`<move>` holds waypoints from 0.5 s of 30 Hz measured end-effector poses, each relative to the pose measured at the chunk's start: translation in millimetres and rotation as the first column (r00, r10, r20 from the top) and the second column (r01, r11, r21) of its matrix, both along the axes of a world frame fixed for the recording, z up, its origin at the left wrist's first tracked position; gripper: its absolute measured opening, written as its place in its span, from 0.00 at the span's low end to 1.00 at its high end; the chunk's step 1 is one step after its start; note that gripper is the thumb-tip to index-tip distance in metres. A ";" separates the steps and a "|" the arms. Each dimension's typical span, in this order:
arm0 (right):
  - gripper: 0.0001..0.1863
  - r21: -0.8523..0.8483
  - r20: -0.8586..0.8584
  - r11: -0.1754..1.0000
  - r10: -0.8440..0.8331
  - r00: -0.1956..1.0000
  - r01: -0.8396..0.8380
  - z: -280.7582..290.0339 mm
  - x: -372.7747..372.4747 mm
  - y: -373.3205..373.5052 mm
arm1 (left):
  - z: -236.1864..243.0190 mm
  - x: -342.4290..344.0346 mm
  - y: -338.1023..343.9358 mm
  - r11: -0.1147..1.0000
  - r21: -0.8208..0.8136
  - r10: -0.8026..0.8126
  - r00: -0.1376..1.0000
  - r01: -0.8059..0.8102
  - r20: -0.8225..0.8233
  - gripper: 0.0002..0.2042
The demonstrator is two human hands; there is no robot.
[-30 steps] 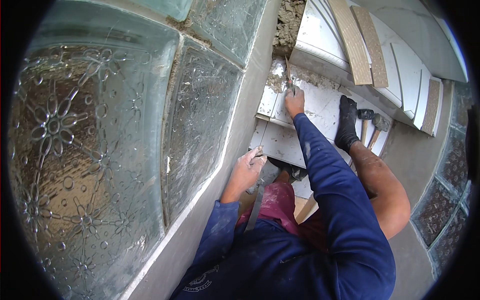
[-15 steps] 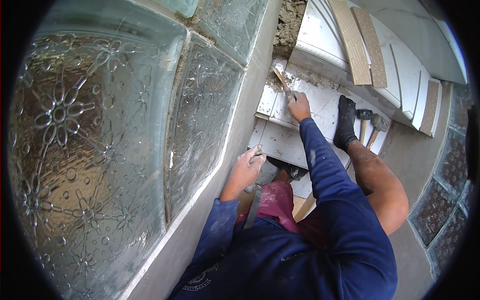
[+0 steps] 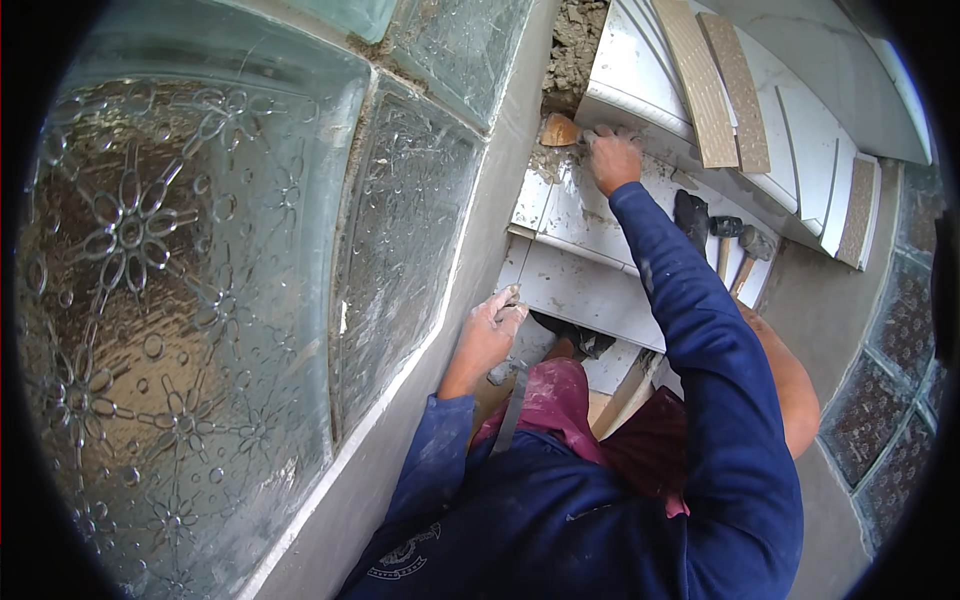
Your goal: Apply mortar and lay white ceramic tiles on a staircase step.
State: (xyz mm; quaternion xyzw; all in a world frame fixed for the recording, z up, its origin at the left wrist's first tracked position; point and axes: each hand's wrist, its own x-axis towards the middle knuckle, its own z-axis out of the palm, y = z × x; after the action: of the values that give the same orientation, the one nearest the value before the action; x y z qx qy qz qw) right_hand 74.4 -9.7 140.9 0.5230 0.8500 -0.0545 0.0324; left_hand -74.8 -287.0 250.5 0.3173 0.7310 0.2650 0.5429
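Note:
My right hand (image 3: 613,160) is closed around the handle of a trowel; its orange-brown blade (image 3: 559,130) lies by the mortar at the inner corner of the white-tiled step (image 3: 580,210). The fingers hide most of the handle. Beside the wall, my left hand (image 3: 488,335) hovers with loosely bent, dusty fingers, a gap between thumb and fingertips and nothing visible between them. Grey mortar residue is smeared over the tile under the trowel.
A glass-block wall (image 3: 410,240) with a grey ledge runs along the left. Two patterned tile strips (image 3: 695,80) lie on the upper step. Two hammers (image 3: 745,245) rest at the right by my socked foot (image 3: 690,215). Rough mortar (image 3: 577,50) fills the far corner.
My right hand has moved away from me and slightly right with the trowel, whose blade has turned to show its broad face. My left hand stays nearly in place.

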 end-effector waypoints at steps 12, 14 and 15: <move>0.09 -0.069 0.083 0.994 0.086 0.993 -0.080 29.5 -17.9 4.4 | 3.4 -3.0 -3.4 0.998 -0.039 0.050 0.998 -0.049 0.029 0.22; 0.09 0.006 0.009 0.997 0.072 0.997 -0.072 30.2 -16.6 -1.2 | -0.9 -2.9 -3.7 0.999 -0.032 0.029 1.000 -0.029 0.007 0.22; 0.09 0.078 -0.067 0.995 0.063 0.996 -0.058 28.9 -17.0 -3.3 | -2.5 -2.8 -4.0 1.000 -0.028 0.007 1.000 -0.007 -0.018 0.23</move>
State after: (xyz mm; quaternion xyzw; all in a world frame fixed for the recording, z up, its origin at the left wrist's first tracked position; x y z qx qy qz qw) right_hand 57.5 -12.9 169.9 0.4956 0.8675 -0.0395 -0.0155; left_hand -77.6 -291.0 248.0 0.3094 0.7405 0.2541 0.5398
